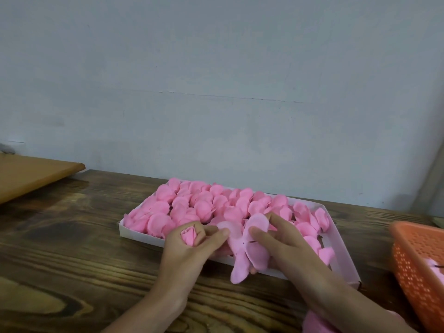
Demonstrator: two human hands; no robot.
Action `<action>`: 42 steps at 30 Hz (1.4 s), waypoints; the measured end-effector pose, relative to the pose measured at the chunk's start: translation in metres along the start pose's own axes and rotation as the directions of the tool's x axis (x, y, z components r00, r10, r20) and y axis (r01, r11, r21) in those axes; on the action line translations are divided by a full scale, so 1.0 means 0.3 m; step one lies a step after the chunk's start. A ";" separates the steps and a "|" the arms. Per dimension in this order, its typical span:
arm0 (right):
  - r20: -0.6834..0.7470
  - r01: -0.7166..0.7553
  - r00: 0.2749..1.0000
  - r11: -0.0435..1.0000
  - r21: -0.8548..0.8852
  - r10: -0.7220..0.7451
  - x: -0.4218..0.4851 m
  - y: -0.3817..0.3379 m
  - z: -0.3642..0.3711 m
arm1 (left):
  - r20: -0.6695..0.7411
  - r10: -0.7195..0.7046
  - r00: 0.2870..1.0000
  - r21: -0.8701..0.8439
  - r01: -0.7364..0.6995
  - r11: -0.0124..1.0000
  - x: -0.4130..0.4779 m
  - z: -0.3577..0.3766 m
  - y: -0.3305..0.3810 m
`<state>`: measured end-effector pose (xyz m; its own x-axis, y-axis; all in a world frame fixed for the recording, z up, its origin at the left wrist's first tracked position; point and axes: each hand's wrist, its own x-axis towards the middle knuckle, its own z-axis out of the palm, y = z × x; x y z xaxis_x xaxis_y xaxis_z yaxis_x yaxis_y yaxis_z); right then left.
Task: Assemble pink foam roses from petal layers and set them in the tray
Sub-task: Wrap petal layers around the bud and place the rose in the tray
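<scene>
A shallow white tray [346, 258] on the wooden table is packed with several pink foam roses [204, 207]. My left hand [192, 246] grips a small pink rosebud [188, 236] in its curled fingers at the tray's front edge. Right of it, my right hand [286, 239] holds a flat pink petal layer [249, 251] with a small hole at its centre; the thumb lies on top of it and a finger behind. The layer's lobes hang over the tray's front rim, between my two hands.
An orange plastic mesh basket [422, 267] stands at the right edge of the dark wooden table [72, 248]. A lighter wooden board [31, 174] lies at the far left. A pale wall rises right behind the tray. A pink sleeve [314, 323] shows at the bottom.
</scene>
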<state>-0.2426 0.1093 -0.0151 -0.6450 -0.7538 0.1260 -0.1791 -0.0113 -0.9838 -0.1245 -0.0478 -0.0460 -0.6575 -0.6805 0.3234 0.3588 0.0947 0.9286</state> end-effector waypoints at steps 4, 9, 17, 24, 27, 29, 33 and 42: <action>0.017 -0.014 1.000 0.999 0.043 0.014 -0.006 -0.002 0.002 | 0.054 0.002 0.999 -0.020 -0.001 1.000 -0.003 0.004 -0.004; 0.032 0.064 0.997 0.998 0.019 -0.065 -0.007 -0.010 0.005 | 0.091 0.058 0.994 0.053 -0.063 0.997 -0.003 0.001 -0.006; -0.074 0.069 0.995 0.997 -0.024 -0.071 0.006 0.009 0.000 | -0.012 0.096 0.995 -0.026 -0.096 0.995 -0.002 0.019 0.044; -0.148 0.098 0.981 0.978 -0.181 -0.126 0.013 0.026 -0.005 | 0.046 0.004 0.999 -0.273 0.009 0.962 -0.010 0.086 0.120; -0.141 0.099 0.982 0.974 -0.203 -0.129 0.009 0.024 -0.007 | 0.035 -0.034 0.999 -0.255 0.042 0.966 -0.004 0.117 0.129; -0.145 0.085 0.983 0.975 -0.203 -0.116 0.007 0.025 -0.005 | 0.038 -0.038 0.999 -0.241 0.047 0.969 0.013 0.138 0.143; -0.146 0.037 0.987 0.987 -0.159 -0.061 0.008 0.028 -0.002 | 0.093 -0.054 0.994 -0.251 0.076 0.965 0.034 0.162 0.136; -0.077 -0.053 0.996 0.998 0.015 0.054 0.009 0.028 -0.001 | 0.312 -0.041 0.949 -0.203 0.109 0.973 0.036 0.104 0.027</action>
<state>-0.2462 0.1072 -0.0230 -0.7092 -0.7001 0.0823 -0.1333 0.0186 -0.9909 -0.1493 -0.0317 -0.0295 -0.8458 -0.4227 0.3255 0.4120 -0.1298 0.9019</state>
